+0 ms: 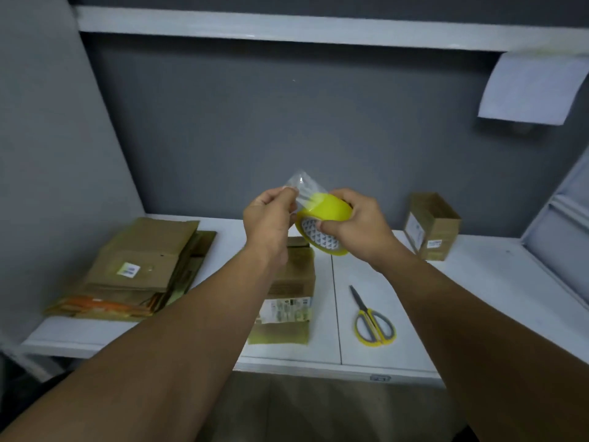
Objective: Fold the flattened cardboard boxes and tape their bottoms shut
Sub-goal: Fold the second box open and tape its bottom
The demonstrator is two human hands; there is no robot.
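Grips the yellow tape roll [322,226] in mid-air above the box [294,279] with the right hand [355,224], fingers curled round it, core face tilted toward the camera. Pinches the clear strip [302,188], drawn up-left off the roll, with the left hand [269,218].

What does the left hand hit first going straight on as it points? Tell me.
Beyond the tape strip that the left hand pinches, probably the grey back wall; depth is unclear.

Stack [140,266] left of box [294,277], perhaps apart; scissors [371,320] right.
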